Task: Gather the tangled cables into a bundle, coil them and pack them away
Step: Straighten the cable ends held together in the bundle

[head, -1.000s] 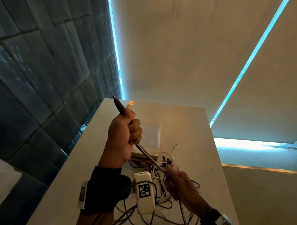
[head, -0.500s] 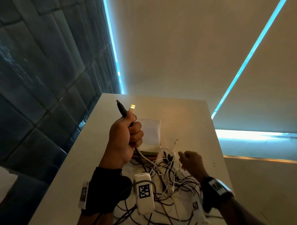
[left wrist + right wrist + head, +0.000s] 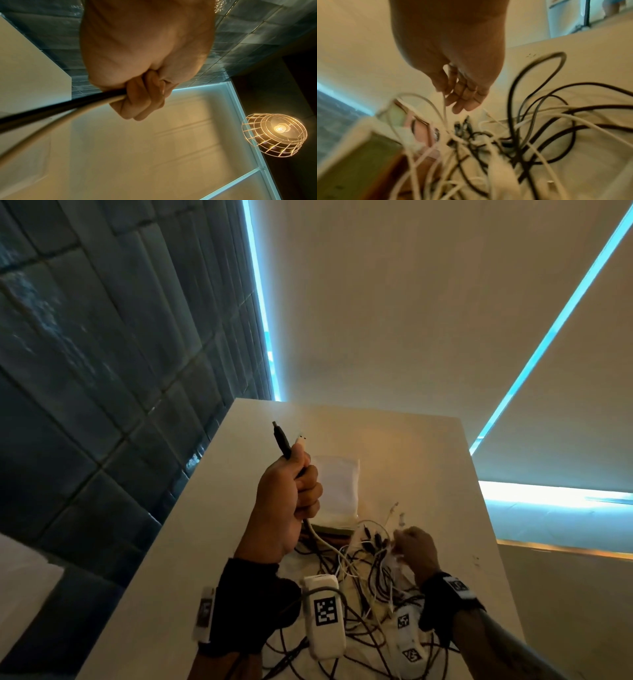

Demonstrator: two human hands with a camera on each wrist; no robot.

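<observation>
Head view: our left hand (image 3: pixel 287 501) clenches a black cable (image 3: pixel 281 440) and a white cable (image 3: pixel 318 537), raised above the desk (image 3: pixel 411 446); our right hand (image 3: pixel 416 549) pinches a thin white wire (image 3: pixel 444 106) in the tangle (image 3: pixel 363 573).

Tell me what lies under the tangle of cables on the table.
Under the tangle of cables shows bare white table. At its far edge a white pouch sits on a flat greenish object, partly overlapped by loops. Whatever lies beneath the densest knot is covered.
</observation>
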